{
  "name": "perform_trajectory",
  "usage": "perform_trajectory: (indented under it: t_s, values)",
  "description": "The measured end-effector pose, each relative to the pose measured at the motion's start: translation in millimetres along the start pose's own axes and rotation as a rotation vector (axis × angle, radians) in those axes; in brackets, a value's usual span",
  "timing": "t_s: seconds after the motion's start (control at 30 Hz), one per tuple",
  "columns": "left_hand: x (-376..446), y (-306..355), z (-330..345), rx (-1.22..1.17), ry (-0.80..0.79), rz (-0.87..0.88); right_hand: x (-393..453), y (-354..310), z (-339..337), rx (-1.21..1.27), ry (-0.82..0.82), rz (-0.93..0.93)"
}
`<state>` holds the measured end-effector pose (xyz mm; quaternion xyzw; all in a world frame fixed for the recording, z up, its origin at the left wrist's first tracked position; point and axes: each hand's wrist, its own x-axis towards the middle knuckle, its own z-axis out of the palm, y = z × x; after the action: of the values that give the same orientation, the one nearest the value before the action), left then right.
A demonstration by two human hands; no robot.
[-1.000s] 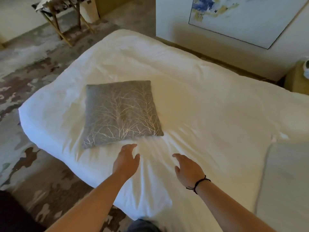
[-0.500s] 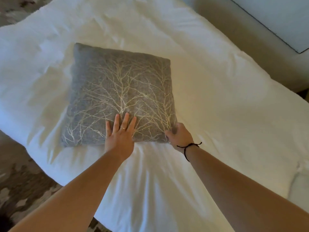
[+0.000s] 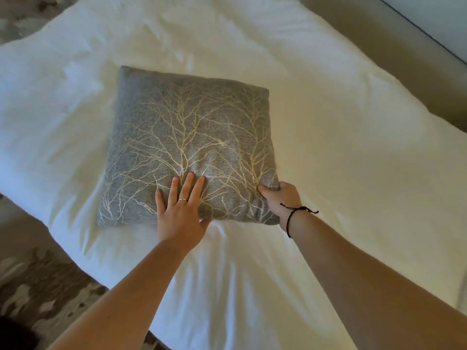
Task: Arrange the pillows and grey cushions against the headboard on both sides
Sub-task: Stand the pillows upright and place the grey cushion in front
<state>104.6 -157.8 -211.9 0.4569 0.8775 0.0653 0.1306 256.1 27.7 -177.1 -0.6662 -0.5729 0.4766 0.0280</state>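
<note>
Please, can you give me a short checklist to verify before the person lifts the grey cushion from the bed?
1. Right hand pinches the near right corner of the square grey fabric cushion with pale branch pattern: ok.
2. Left hand grips the cushion: not ok, it lies flat on top with straight fingers.
3. Nothing lies on the cushion besides the hands: ok.
4. Cushion lies flat on the white duvet: ok.
5. Headboard place is free: cannot tell, out of view.
</note>
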Motion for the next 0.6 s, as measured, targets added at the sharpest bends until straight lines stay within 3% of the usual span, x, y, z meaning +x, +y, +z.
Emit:
perform_trajectory:
  t_s: [0.1,0.27,0.6]
  values:
    - [-14.5,8.4,-30.5,-0.063,-0.035,-0.020,-46.5,-7.8,-20.9,0.000,0.027,-0.116]
    - [-44.9,57.4,-71.8,-0.181,-0.103,0.089,-136.3,-7.9,-95.8,-0.027,0.174,-0.308]
    - [-141.8,285.2,-103.5,-0.338,-0.209,0.512,-288.8,71.7,-303.9,-0.057,0.576,-0.331]
